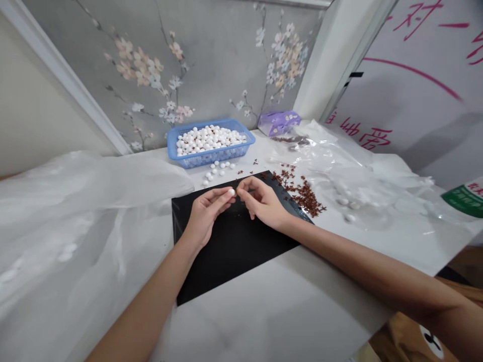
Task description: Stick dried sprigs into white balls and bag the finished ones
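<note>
Over the black mat [234,251], my left hand [207,211] pinches a small white ball [231,192] between thumb and fingertips. My right hand [264,201] is closed in a pinch right beside the ball, with a tiny brown piece [236,191] at its fingertips; its exact shape is too small to make out. A loose pile of reddish-brown star-shaped pieces [307,198] lies at the mat's right edge. Several loose white balls [215,171] rest just beyond the mat's far edge.
Behind the mat stands a blue plastic basket [211,160] filled with white balls, some showing brown bits. A large translucent bag [75,201] covers the left side. Crumpled clear bags [339,166] and a purple packet [279,122] lie at the right, near a green-and-white container [466,198].
</note>
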Demonstrator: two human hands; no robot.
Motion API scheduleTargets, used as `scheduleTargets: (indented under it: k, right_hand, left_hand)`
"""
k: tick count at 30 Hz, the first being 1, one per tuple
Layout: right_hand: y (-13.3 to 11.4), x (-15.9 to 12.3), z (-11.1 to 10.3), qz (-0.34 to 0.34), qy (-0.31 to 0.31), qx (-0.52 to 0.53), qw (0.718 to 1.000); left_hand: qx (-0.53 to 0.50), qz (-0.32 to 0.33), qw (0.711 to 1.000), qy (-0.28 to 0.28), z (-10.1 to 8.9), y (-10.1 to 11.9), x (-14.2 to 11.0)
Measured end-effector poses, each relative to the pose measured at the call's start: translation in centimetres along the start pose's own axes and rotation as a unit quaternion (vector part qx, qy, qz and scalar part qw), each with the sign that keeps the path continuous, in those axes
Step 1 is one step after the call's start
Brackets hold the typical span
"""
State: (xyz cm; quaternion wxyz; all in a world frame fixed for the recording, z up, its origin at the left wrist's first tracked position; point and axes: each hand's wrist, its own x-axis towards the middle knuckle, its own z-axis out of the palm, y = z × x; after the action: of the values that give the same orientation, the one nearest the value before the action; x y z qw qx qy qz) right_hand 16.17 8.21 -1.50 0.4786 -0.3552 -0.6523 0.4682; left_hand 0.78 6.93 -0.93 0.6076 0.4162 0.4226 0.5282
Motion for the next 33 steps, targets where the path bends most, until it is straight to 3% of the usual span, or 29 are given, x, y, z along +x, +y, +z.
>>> scheduleTargets:
  k: [4,10,19,33]
  right_hand:
    - [0.13,-0.44,0.05,-0.058,0.046,-0.096,0.993]
    - [-0.45,-0.78,-0.08,-0.148,0.067,-0.237,0.958]
    - [-0.82,-0.77,-0.12,-0.142,0.083,-0.238,0.957]
    - [-0.41,-0.96,-0.48,-0.221,0.068,-0.257,0.938]
  left_hand:
    - [-0.005,-0.016,1.0,0.002,-0.01,0.17,0.16]
    - [-0.031,-0.038,0.999,0.006,-0.11,0.35,0.41]
    - [-0.011,-0.03,0.999,-0.013,-0.09,0.19,0.31]
    - [0.006,-0.027,0.998,-0.056,-0.2,0.23,0.11]
